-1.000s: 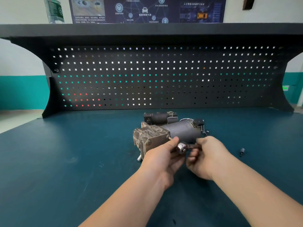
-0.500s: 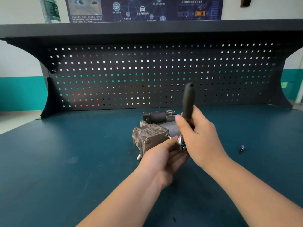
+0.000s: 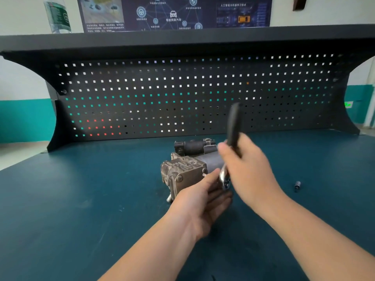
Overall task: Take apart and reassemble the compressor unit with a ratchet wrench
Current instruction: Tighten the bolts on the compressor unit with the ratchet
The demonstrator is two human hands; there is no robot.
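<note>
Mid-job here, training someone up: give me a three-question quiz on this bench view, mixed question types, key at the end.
1. True or false: the right hand grips the ratchet wrench with its handle pointing up.
2. Which hand rests at the compressor unit, under the wrench head? A) left B) right
3. Fill in: a small loose metal part lies on the blue bench to the ____ of the hands.

Key: 1 true; 2 A, the left hand; 3 right.
</note>
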